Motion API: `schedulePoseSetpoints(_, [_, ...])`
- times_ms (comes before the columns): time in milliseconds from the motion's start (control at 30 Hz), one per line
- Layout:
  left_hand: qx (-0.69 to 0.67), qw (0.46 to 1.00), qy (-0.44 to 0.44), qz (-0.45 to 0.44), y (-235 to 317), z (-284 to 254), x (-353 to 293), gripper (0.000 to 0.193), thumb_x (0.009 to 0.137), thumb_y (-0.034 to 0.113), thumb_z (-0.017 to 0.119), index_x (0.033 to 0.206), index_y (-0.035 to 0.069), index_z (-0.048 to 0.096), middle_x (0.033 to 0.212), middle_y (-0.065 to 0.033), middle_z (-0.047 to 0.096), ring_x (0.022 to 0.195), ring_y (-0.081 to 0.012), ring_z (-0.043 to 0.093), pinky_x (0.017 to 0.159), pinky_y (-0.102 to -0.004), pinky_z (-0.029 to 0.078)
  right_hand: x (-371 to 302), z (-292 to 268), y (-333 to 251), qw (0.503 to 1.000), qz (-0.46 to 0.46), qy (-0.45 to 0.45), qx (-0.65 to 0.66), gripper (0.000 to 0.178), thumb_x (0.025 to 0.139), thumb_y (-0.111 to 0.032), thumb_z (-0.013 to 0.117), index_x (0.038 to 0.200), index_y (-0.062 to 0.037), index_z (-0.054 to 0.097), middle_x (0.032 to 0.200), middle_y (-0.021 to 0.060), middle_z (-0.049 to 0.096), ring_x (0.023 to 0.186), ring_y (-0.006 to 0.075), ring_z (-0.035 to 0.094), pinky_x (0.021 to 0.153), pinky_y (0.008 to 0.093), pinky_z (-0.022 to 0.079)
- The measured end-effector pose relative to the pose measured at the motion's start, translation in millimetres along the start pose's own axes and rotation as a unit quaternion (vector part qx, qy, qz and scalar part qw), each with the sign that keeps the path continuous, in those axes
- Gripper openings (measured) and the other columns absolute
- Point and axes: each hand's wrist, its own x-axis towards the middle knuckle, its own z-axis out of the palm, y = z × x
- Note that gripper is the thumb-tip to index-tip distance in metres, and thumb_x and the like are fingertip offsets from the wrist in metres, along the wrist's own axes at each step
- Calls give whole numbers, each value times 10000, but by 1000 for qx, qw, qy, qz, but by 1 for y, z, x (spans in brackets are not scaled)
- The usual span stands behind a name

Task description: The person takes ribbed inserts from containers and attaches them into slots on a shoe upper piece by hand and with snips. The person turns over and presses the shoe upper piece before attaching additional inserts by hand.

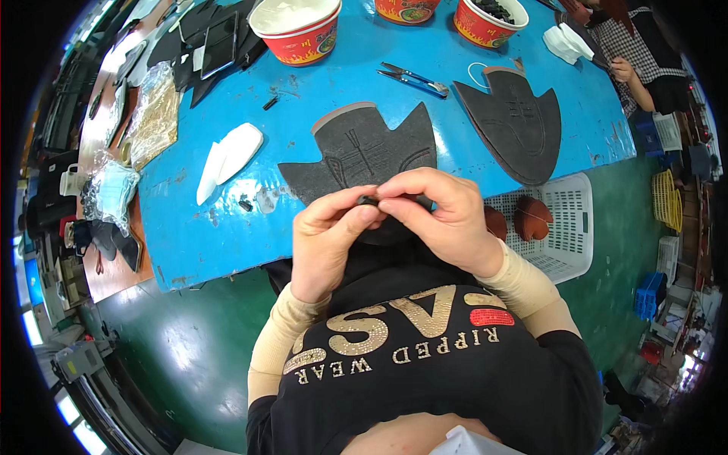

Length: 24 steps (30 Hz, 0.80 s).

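Observation:
Both hands meet above the table's near edge, over a dark shoe-upper piece (364, 148) with stitched lines and a brownish top rim. A small black piece (368, 201) sits pinched in the fingertips of my left hand (326, 235). My right hand (447, 216) has its thumb and forefinger closed on the same piece from the other side. The piece is too small and covered to tell its kind. To the right lies a stack of similar dark uppers (516, 125). Thread snips (413, 79) rest beyond them.
Red-and-white paper tubs (296, 47) stand at the back of the blue table (205, 250); one tub (491, 26) holds black bits. White pads (230, 161) and a phone (220, 47) lie left. A white basket (574, 227) is below right. Another person's hand (623, 70) shows far right.

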Motion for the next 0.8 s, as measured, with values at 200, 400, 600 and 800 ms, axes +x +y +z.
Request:
schedulePoseSetpoints(200, [155,981,73,85,-3,-12,-16,205,796,-45,684,1001,-31,682,1022,-111,672,917,-162,617,812,-266,491,-5,22,4,979,141,-48,141,149,867,-39,623,992,-10,546,830,36,614,745,85,585,662,239,482])
schedulePoseSetpoints(400, [279,949,14,148,4,-17,-18,233,769,-42,697,1000,-8,690,986,-114,683,915,-192,626,810,-280,485,-11,20,3,954,217,-98,185,151,886,-25,599,1007,-22,509,887,16,584,806,61,564,722,220,475])
schedulePoseSetpoints(600, [122,991,52,31,-6,-14,-18,185,858,33,669,1030,-35,677,954,-95,687,838,-127,631,748,-240,509,-13,22,1,932,233,-39,275,151,915,-7,567,1024,-25,464,912,27,558,830,68,579,721,209,487])
schedulePoseSetpoints(800, [-45,997,65,-24,-13,-15,-18,278,971,167,539,1126,-53,605,918,-109,666,793,-166,640,750,-289,532,-10,24,1,969,164,-45,177,208,876,26,615,1030,-16,481,910,76,633,805,100,637,712,212,515])
